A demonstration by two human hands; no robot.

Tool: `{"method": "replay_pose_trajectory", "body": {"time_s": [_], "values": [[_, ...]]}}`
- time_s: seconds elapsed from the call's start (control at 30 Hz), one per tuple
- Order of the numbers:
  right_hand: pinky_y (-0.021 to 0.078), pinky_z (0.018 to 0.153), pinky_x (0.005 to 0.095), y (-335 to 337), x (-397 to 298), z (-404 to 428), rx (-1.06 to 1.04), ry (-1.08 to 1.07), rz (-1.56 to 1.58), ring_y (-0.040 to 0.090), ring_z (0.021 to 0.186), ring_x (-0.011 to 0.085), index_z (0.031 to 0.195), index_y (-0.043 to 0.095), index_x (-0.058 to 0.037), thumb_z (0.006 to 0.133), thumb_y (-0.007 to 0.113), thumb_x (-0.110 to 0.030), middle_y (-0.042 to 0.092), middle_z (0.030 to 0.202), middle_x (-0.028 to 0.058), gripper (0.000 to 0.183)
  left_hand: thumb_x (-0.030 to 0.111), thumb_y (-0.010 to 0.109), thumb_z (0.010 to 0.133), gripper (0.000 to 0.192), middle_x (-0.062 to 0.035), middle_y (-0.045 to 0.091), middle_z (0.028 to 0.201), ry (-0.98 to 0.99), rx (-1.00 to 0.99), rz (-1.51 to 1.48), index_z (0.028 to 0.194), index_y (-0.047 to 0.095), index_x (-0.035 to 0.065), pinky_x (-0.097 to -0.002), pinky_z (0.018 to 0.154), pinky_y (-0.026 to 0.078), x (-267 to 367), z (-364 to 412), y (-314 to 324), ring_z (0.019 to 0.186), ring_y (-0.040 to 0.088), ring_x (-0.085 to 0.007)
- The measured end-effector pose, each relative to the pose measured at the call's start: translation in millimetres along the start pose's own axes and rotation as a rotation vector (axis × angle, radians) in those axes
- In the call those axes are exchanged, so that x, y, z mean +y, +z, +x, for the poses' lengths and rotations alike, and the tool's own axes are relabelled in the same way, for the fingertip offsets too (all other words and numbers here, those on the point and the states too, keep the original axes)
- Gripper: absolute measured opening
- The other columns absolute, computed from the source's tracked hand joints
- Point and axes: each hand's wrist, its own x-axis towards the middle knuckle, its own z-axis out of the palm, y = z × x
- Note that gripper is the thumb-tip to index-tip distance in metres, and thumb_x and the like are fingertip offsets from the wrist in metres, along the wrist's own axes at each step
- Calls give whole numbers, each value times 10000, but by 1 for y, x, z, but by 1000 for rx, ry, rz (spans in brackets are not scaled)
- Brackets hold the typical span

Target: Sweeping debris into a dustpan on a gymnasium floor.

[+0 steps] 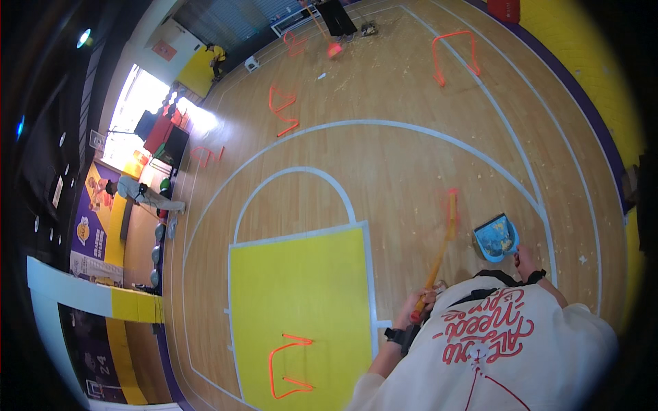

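Note:
My left hand point(422, 302) grips the red-tipped end of a yellow broom handle point(438, 257). It runs away from me to a blurred, reddish broom head point(452, 213) at the wooden floor. With my right hand point(525, 263) I hold a light-blue dustpan point(497, 239) by its short handle. Pale, yellowish crumbs or scraps lie inside the pan. Broom head and dustpan are apart, the broom to the left. I cannot tell whether the pan touches the floor.
Orange-red hurdles point(290, 367) stand about the wooden court point(308, 149), several in all. Pale debris point(380, 56) is scattered farther off. One person point(335, 18) sweeps there with a broom; another point(144, 194) bends near balls point(160, 231) at the left. A third person point(217, 59) stands by the far wall.

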Motion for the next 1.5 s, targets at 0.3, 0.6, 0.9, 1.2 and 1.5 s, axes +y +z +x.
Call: {"method": "replay_pose_trajectory", "body": {"time_s": [0.3,0.6,0.9,1.2,1.5], "values": [[240,320,194,8,-9,20,119,27,105,322,358,83,669,440,-116,733,456,-222,395,498,4,124,82,420,766,221,29,351,557,65,-171,73,979,388,32,-174,311,254,52,4,39,409,351,-42],[236,319,216,14,-13,43,155,36,106,337,385,83,675,440,-112,749,454,-228,390,502,-3,139,53,435,737,248,-3,393,584,395,279,481,970,353,79,-209,376,309,94,25,58,444,390,-86],[251,339,235,47,-75,11,-55,-147,152,338,385,75,735,491,-118,762,459,-207,399,507,-23,98,51,422,751,158,-12,386,560,91,168,331,899,372,70,-209,373,315,62,72,67,443,390,-101],[247,323,252,37,-126,51,64,121,16,352,382,112,654,462,-55,711,485,-159,417,508,34,120,48,396,773,314,10,337,562,-167,-139,32,1071,347,-37,-170,381,303,45,90,139,423,346,-59],[262,339,247,15,-131,69,33,1,35,336,371,105,581,438,-89,716,480,-177,401,486,12,167,43,424,757,302,14,348,563,207,122,235,1058,396,34,-164,364,295,56,79,176,442,360,-62]]}}
